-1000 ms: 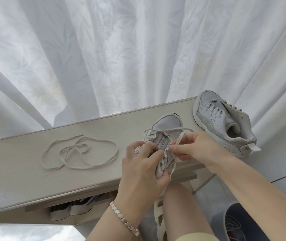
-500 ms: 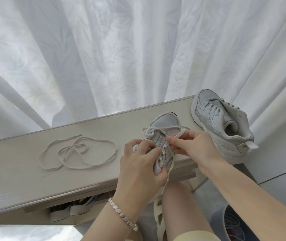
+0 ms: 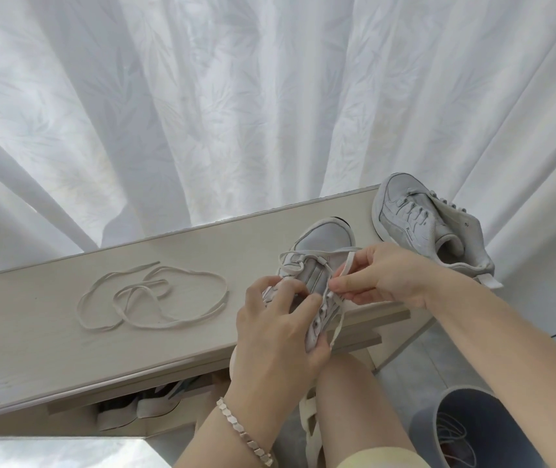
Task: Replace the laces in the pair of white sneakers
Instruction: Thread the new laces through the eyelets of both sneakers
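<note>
Lacing under way on the near sneaker (image 3: 324, 239), toe pointing away, heel overhanging the front edge of the bench (image 3: 50, 332) toward its right end. Steadied by the left hand (image 3: 280, 332), fingers curled round the upper beside the eyelets. Pinched in the right hand (image 3: 383, 275), the lace (image 3: 347, 265), just beside the right-hand row of eyelets, with a loop standing above the fingertips and a loose tail hanging past the front edge. Only the rows nearest the toe threaded, by the look of it.

At the far right corner, partly over the right edge, the second sneaker (image 3: 405, 214), laced across the front; old lace or new, impossible to tell. In the middle of the bench, well apart from both shoes, a loose lace (image 3: 155, 298) lying in flat coils.

Next, most likely: feed the pinched end through the next free eyelet, draw the slack across, keep the flat lace untwisted, and brace the shoe against the pull.
</note>
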The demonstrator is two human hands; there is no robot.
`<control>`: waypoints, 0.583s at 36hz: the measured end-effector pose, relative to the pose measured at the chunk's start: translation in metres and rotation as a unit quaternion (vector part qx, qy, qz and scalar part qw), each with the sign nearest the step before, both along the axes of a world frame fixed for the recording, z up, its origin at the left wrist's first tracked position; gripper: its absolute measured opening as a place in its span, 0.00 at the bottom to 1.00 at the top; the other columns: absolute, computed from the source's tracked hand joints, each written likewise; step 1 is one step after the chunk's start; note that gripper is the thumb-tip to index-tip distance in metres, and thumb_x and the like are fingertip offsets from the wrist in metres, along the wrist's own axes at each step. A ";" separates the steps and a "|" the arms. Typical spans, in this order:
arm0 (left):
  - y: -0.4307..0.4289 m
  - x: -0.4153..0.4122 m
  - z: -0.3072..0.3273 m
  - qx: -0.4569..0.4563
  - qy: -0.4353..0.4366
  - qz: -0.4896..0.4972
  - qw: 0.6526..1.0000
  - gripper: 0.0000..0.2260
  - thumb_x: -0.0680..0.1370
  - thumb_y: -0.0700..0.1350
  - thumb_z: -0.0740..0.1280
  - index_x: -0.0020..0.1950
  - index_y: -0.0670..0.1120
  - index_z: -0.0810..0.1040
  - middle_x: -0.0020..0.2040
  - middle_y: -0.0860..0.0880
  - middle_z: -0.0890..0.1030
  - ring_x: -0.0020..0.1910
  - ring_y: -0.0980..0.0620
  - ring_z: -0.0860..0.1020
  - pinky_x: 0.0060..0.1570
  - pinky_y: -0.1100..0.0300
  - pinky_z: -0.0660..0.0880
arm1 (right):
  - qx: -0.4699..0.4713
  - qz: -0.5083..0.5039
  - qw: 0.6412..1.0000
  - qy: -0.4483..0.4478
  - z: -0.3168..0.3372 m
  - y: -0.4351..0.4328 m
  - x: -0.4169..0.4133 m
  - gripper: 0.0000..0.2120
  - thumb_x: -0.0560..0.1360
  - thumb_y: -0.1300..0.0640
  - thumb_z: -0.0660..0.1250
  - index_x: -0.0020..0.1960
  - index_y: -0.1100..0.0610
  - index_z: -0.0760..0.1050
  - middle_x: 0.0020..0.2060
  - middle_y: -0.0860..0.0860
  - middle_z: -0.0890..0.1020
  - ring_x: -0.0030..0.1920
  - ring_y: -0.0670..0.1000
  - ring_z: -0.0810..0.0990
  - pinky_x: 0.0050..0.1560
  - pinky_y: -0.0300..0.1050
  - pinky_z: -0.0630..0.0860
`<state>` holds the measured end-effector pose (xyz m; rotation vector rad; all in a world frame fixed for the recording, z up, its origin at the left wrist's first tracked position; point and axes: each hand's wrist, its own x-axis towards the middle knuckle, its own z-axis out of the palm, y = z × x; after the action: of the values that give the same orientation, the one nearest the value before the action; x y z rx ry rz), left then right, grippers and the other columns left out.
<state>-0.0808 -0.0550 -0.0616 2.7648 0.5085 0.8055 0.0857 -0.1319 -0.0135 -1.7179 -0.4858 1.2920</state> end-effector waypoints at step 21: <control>0.006 0.003 0.005 -0.030 0.000 0.001 1.000 0.14 0.66 0.53 0.61 0.46 0.51 0.81 0.48 0.56 0.77 0.52 0.42 0.74 0.42 0.47 0.76 | 0.183 -0.143 0.963 -0.137 -0.035 -0.020 -0.047 0.08 0.73 0.61 0.69 0.40 0.50 0.82 0.38 0.47 0.85 0.41 0.41 0.80 0.48 0.37 0.76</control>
<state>-0.0774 -0.0494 -0.0563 2.7103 0.5275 0.7772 0.0391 -0.1517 -0.0489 -1.5847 -0.5717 0.7102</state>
